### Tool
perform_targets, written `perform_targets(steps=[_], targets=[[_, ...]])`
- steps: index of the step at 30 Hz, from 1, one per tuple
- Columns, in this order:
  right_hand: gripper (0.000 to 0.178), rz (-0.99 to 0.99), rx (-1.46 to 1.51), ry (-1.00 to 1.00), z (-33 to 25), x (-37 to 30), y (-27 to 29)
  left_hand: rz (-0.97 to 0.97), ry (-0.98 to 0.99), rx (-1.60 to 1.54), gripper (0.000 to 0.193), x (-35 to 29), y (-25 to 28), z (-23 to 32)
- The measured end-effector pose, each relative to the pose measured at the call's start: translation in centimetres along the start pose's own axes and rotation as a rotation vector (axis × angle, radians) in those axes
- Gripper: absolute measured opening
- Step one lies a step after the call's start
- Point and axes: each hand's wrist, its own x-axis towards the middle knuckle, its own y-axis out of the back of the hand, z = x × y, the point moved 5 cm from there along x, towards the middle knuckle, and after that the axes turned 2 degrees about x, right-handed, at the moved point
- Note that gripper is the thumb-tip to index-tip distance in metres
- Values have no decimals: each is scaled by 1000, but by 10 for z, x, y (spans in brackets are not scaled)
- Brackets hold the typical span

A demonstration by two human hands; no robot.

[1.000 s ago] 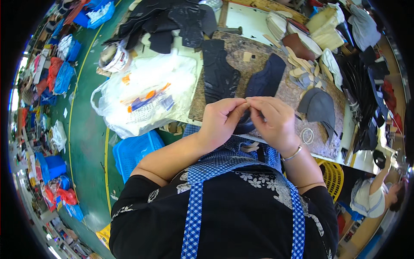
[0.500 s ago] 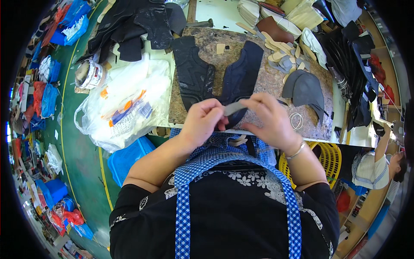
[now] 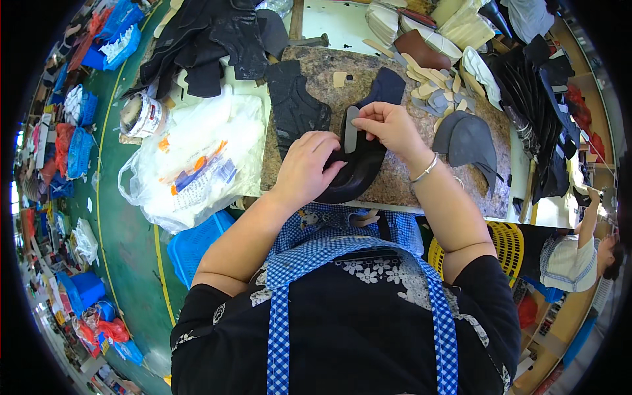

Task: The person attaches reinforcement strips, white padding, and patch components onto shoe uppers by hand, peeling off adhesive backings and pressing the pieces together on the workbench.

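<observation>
A black shoe upper (image 3: pixel 368 170) lies in front of me on a speckled board, its near part folded over to show a smooth, shiny face. My left hand (image 3: pixel 308 164) grips its left edge, fingers curled over and thumb stretched across it. Between thumb and fingertips, my right hand (image 3: pixel 390 128) pinches a narrow grey strip (image 3: pixel 351 130) with rounded ends, held against the upper. Left of these, a second black upper (image 3: pixel 295 99) lies flat, partly covered by my left hand.
Grey curved pieces (image 3: pixel 467 141) and a heap of small tan and grey strips (image 3: pixel 438 89) lie right on the board (image 3: pixel 411 178). A white plastic bag (image 3: pixel 197 164), a tub (image 3: pixel 139 115) and stacked black pieces (image 3: pixel 210 39) sit left. A hammer (image 3: pixel 308 41) lies behind. Another person (image 3: pixel 571 260) is far right.
The grey strip has moved from between both hands onto the upper, now in my right hand alone. My left hand has taken hold of the upper, whose near part is now folded over.
</observation>
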Motion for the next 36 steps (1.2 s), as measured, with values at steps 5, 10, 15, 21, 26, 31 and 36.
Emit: perform_targets(steps=[5,10,15,21,26,31,36], targets=[[19,133,-373,205,-6,-3,-7,-66,-39,127,32,7,-1,9],[34,510,-803,635,-42,-12,2,-202,-59,249,31,11,-3,10],[23,735,-1005,589,-52,23,85,-273,-9,263,29,21,-7,8],[21,654,-1229,437,-21,43,128,-243,20,221,29,16,-9,9],[17,928,-786,416,-17,26,157,11,51,-12,25,8,6,7],[20,833,302,204,0,9,174,146,147,-316,17,18,23,11],[26,667,715,37,0,1,174,114,157,-417,14,18,14,12]])
